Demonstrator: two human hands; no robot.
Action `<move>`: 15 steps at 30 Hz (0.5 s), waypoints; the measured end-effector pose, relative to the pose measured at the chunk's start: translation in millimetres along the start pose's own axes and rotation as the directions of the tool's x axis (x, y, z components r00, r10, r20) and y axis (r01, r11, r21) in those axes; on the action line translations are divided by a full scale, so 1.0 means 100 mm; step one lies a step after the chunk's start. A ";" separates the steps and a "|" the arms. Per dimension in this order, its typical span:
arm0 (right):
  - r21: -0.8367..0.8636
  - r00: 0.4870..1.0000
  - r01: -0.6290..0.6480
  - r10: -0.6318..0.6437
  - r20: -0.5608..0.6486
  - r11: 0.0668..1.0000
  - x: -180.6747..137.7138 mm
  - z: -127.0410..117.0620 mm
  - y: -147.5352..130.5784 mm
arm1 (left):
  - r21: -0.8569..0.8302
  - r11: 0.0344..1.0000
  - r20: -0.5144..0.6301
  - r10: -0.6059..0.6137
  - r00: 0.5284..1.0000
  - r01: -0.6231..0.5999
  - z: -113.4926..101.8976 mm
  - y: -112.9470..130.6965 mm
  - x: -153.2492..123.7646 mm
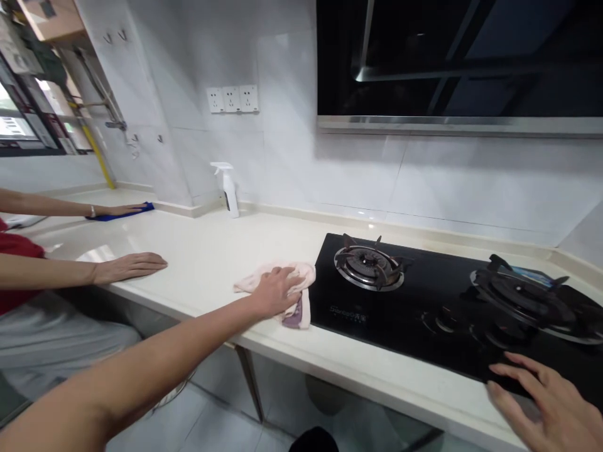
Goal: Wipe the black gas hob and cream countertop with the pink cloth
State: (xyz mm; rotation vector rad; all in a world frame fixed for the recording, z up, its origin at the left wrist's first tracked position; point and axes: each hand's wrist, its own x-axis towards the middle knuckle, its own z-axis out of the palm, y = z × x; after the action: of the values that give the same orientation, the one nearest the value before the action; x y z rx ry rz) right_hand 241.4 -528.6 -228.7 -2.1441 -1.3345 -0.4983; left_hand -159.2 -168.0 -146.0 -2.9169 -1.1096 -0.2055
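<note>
One crumpled, pale pink fabric cloth with a purple section (254,279) lies on a glossy cream-white counter (188,235), right beside the left edge of a black glass two-burner gas stove (377,314). The wearer's left hand (277,291) rests palm down on this cloth, fingers extended and slightly parted; whether the fingertips pinch the fabric, I cannot tell. The wearer's right hand (549,398) is at the stove's front right, fingers spread and loosely bent, with nothing visible in its hold; contact with the stove is unclear. Behind the cloth, left of the stove, stands a white plastic spray bottle (230,193). Farther left of the stove, another person in a red top lays one hand (125,209) on a dark blue cloth (115,217) and the other hand (132,266) flat on the counter. Above the stove is a glossy black range hood (447,63).
</note>
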 end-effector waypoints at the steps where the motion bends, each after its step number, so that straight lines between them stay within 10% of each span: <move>1: 0.013 1.000 -0.017 0.017 0.009 1.000 0.01 0.00 -0.01 | -0.003 1.000 -0.022 0.029 0.999 -0.029 -0.01 0.02 -0.19; 9: 0.132 0.993 -0.069 0.056 0.105 0.989 0.03 0.05 0.15 | -0.184 0.974 -0.082 0.119 0.990 -0.132 -0.22 0.01 -1.29; 15: 0.108 0.997 -0.041 0.034 0.066 0.993 0.01 0.18 0.30 | -0.231 0.962 -0.278 -0.210 0.937 0.147 -0.39 -0.61 -1.31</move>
State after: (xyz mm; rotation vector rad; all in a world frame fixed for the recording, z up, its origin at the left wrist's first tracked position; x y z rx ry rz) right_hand 269.0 -526.9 -250.3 -2.1069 -1.3220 -0.3368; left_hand -301.7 -211.2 -125.9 -2.8128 -1.3696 -0.7861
